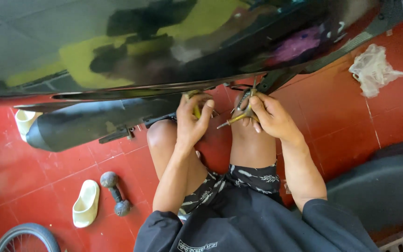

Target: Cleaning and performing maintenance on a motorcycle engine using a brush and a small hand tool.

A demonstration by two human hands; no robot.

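A brass-coloured bolt [229, 122] with a long shank lay gripped in the right hand [267, 117], its tip pointing down and to the left, just under the dark lower edge of a motorcycle body panel [117, 42]; the fingers were closed round it together with what looked like a small bunch of metal pieces, though these were too small to tell apart. Holding it this way kept the fastener close to the frame bracket [276, 79] directly above the knuckles, so it seemed ready to hand rather than set down on the floor. The left hand [191, 122] was curled shut round a yellowish object [195, 108], perhaps a tool handle, pressed up near the underside of the machine; its thumb and fingers wrapped it firmly, which suggested it was being steadied against something hidden by the panel. Both hands worked above the person's bare knees, the squatting posture bringing them level with the low parts. To the left, the black exhaust muffler [85, 125] ran across, near the left hand but apart from it. On the red tiled floor [47, 177] lay a pale sandal [85, 204] and a small dumbbell [115, 192] just beside it, with a wheel [26, 237] at the near left corner. Far right, a crumpled plastic bag [373, 69] rested well apart from the work.
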